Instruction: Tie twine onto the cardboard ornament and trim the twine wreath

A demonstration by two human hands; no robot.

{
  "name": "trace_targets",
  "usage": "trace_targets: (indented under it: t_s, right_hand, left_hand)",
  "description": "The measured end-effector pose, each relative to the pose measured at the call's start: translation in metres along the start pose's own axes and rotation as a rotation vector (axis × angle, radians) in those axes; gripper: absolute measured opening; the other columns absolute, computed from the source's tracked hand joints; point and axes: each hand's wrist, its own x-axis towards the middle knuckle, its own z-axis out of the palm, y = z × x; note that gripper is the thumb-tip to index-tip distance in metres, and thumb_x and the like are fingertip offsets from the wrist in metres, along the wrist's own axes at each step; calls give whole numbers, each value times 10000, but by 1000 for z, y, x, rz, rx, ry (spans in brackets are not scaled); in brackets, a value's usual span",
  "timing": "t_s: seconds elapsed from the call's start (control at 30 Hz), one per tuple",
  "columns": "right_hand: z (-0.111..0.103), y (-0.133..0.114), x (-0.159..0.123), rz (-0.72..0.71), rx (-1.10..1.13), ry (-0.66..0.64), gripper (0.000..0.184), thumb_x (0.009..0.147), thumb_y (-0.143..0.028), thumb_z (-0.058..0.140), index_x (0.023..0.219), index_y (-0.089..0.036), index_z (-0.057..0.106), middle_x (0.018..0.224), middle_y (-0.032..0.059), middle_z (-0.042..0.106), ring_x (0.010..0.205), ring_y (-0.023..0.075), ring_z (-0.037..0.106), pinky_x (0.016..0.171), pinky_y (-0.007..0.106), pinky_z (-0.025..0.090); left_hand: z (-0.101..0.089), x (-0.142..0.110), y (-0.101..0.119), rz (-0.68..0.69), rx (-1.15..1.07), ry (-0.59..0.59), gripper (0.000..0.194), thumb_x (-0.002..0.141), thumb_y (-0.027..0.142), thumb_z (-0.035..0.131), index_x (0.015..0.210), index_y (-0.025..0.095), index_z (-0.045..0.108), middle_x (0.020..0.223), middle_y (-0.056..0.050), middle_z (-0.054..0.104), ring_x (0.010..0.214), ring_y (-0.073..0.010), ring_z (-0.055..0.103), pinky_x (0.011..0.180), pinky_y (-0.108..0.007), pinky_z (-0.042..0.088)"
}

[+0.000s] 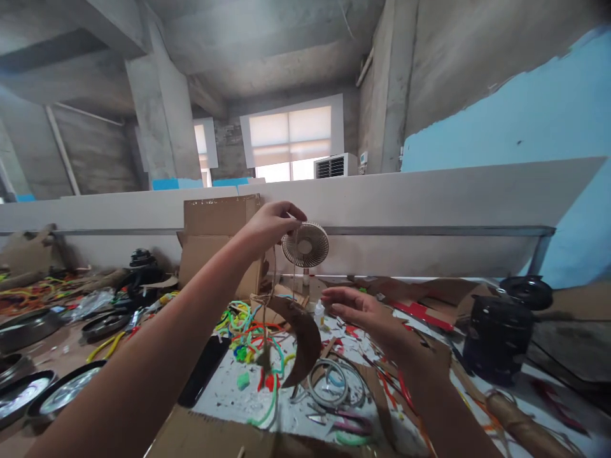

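My left hand (281, 219) is raised in front of a small round fan (306, 244), its fingers pinched on a thin twine (273, 270). From that twine hangs a brown crescent moon (308, 337), apparently cut from cardboard, over the littered table. A small dark piece (264, 357) dangles on a cord to the left of the crescent. To the right of the crescent, my right hand (356, 305) holds nothing; its fingers are stretched out and apart. Behind its fingertips stands a small white bottle (319, 312).
Scissors (341, 420) and a coil of pale tubing (329, 381) lie below the crescent. Colourful pipe cleaners (245, 324) spread leftward, with a black tablet-like slab (205, 372) beside them. A cardboard box (217, 219) stands behind; a black pot-like container (499, 337) is at right.
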Motion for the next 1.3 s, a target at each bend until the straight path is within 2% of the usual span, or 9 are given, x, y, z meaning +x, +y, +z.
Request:
trace_targets:
  t_s: [0.23,0.43,0.6,0.8,0.93,1.1,1.3]
  right_hand:
    - [-4,-14,-5,-104,4,149,515,774,-573,914,1198,-302,802,1299,99,775,1190,327,709,1040,519,546]
    - [-7,-24,-10,-140,-29,265,481,791,-543,900,1178,-272,810,1256,113,791,1200,324,709,1041,480,545]
    - [-3,-28,-12,-147,-3,257,474,787,-540,899,1169,-271,816,1206,114,808,1166,324,720,1004,470,553]
    - [5,-31,-15,-149,1,199,474,816,-526,871,1207,-269,798,1193,101,798,1106,290,720,941,436,566]
    - [8,-29,-13,-156,28,167,462,831,-506,860,1222,-270,786,1191,85,791,1103,281,713,965,438,554]
    - [11,-24,-9,-168,12,167,509,831,-521,857,1258,-264,756,1206,86,774,1095,277,711,989,443,553]
    - [25,-28,-10,-189,-174,263,656,794,-559,849,1341,-224,714,1318,120,726,1106,300,698,970,432,566]
  left_hand:
    - [0,5,-5,-49,-183,30,144,850,59,684,797,179,744,614,15,559,497,-73,421,475,-226,321]
    - [7,5,-1,-114,-302,19,142,873,79,690,823,201,746,669,-8,654,521,-96,554,532,-246,479]
    - [17,4,4,-148,-406,30,183,918,40,643,838,178,734,717,-26,690,606,-135,679,598,-285,528]
    - [25,2,9,-157,-568,62,232,930,-26,578,854,127,735,801,-71,740,777,-164,755,688,-275,605]
    - [31,-1,12,-147,-667,112,215,901,-64,598,877,101,733,830,-88,735,837,-179,748,760,-296,632]
    - [46,-5,15,-160,-745,180,201,882,-84,621,934,88,711,848,-91,720,805,-160,720,773,-273,603]
    - [68,-6,18,-145,-774,249,258,856,-74,635,1030,93,723,829,-45,674,736,-114,647,830,-258,562]
